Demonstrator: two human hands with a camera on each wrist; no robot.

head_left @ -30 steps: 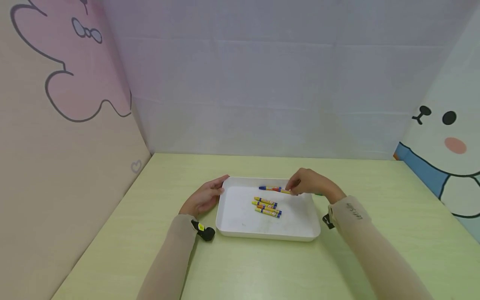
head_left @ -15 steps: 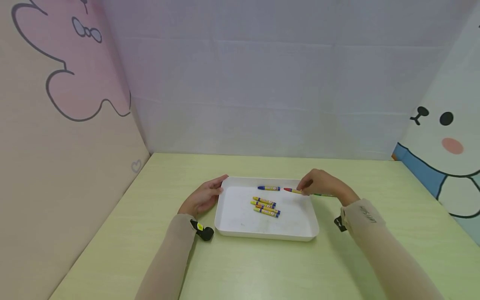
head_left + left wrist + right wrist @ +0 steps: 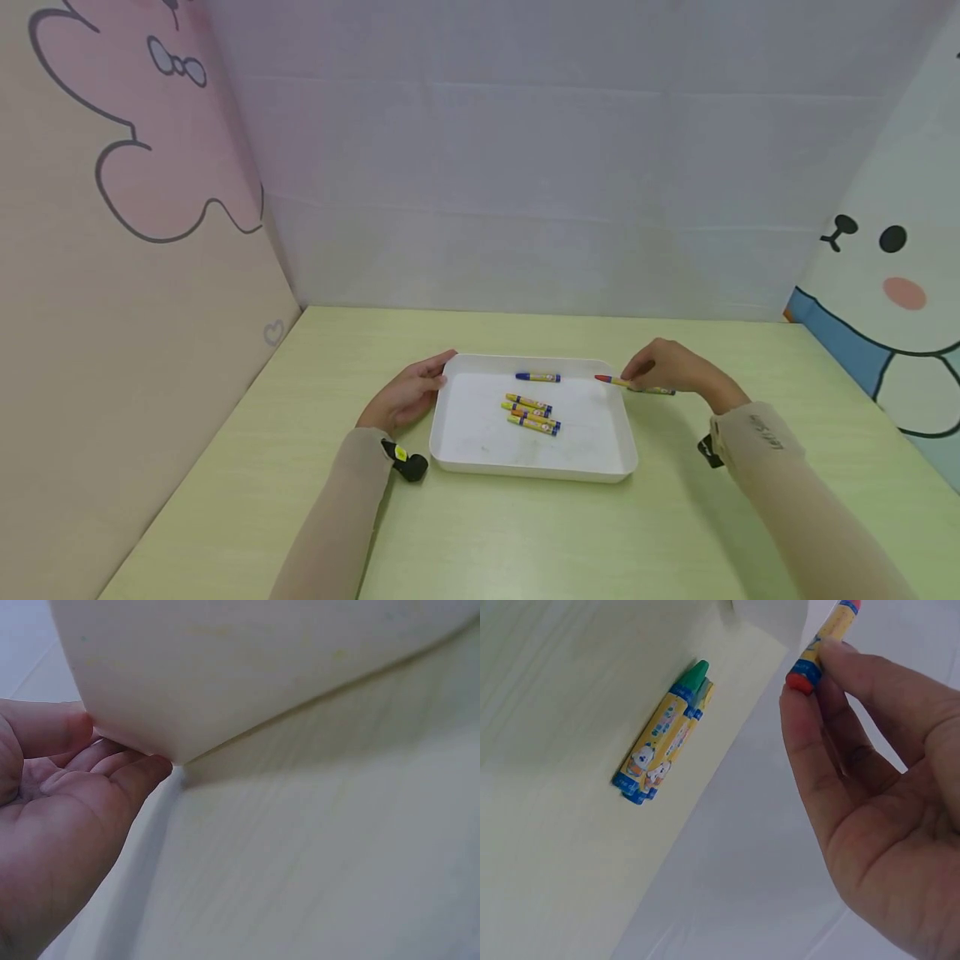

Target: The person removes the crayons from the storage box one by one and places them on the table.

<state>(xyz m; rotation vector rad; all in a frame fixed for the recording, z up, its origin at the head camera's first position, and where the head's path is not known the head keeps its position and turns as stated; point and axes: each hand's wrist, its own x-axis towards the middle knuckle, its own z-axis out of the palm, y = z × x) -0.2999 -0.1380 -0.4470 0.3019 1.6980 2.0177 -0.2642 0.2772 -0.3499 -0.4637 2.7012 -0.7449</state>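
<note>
A white tray (image 3: pixel 480 450) stands on the table, and my left hand (image 3: pixel 405 396) holds its left side. In the left wrist view, the thumb meets the tray wall (image 3: pixel 247 667) and the fingertips touch its lower edge. My right hand (image 3: pixel 671 371) pinches a red crayon (image 3: pixel 611 380) by its rear part, just past the tray's right rim; its red end shows in the right wrist view. Below that hand, a green crayon (image 3: pixel 664 727) lies on the table against another crayon (image 3: pixel 682 746). Inside the tray are a blue crayon (image 3: pixel 538 377) and several yellow- and orange-tipped crayons (image 3: pixel 532 426).
The pale wood-patterned table (image 3: pixel 480 542) runs back to a plain light wall sheet (image 3: pixel 480 183). Printed panels with cartoon figures flank it at left (image 3: pixel 180 158) and right (image 3: pixel 907 258). A black wrist device (image 3: pixel 408 464) sits at the left cuff.
My right hand has moved right with the red crayon, from beside the blue crayon to past the tray's right rim. The left hand keeps its place at the tray.
</note>
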